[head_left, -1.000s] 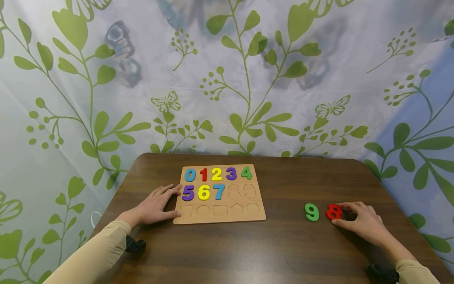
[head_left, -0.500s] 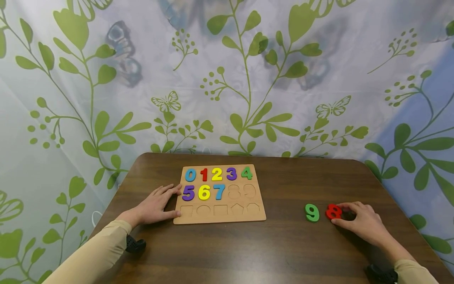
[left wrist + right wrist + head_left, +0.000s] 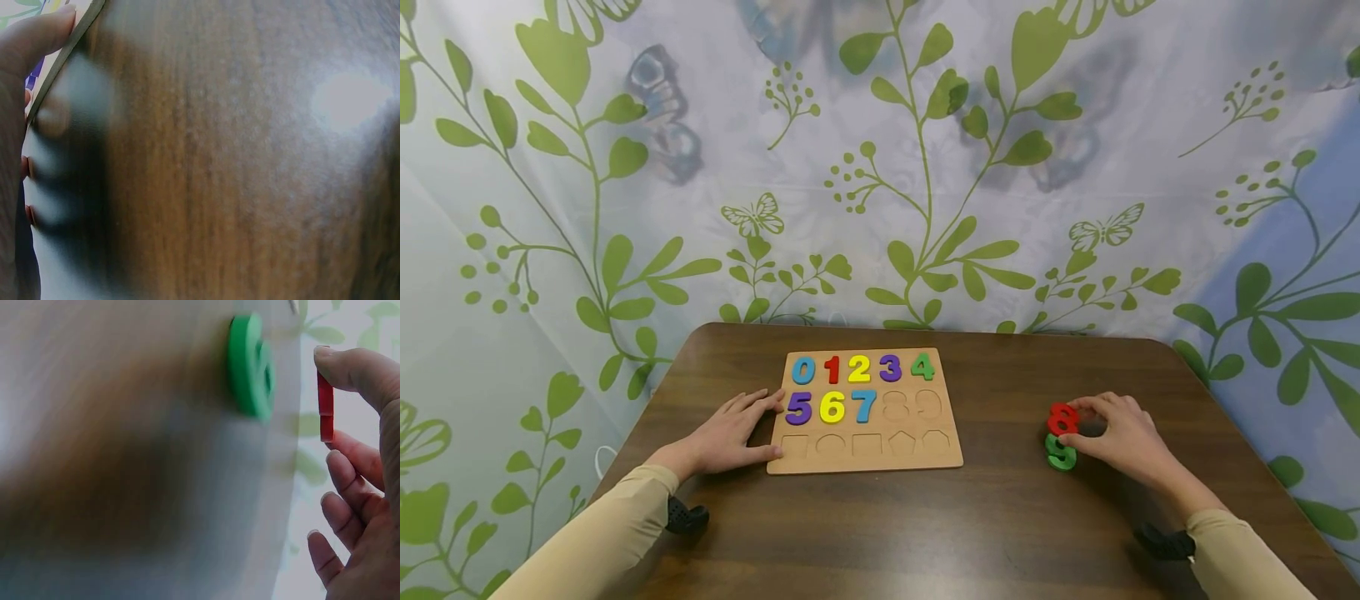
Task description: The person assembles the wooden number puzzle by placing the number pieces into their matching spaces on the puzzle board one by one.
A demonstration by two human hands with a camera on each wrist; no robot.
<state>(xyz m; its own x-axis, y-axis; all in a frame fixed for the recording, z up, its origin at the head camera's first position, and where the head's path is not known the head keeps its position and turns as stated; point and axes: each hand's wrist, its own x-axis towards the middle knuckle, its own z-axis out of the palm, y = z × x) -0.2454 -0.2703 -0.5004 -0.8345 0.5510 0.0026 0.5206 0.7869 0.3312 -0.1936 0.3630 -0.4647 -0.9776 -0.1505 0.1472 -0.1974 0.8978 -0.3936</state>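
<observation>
My right hand [image 3: 1123,437] pinches the red number 8 [image 3: 1063,418] between thumb and forefinger. In the right wrist view the red piece [image 3: 325,407] is seen edge-on, raised off the table, apart from the green number 9 [image 3: 247,365]. That green 9 [image 3: 1060,455] lies on the table, partly covered by the red piece in the head view. On the left, my left hand [image 3: 730,435] rests with spread fingers at the left edge of the wooden number board [image 3: 865,462]. In the left wrist view its thumb [image 3: 47,31] touches the board's edge.
Coloured numbers 0 to 7 sit in the board, among them the blue 7 [image 3: 863,406]. The outlined 8 recess [image 3: 895,406], 9 recess [image 3: 928,404] and a row of shape recesses show bare wood. A leaf-patterned curtain [image 3: 880,167] hangs behind the brown table [image 3: 1000,533].
My right hand has lifted the red 8 from the table and carried it left, over toward the green 9. The left hand and the board have stayed put.
</observation>
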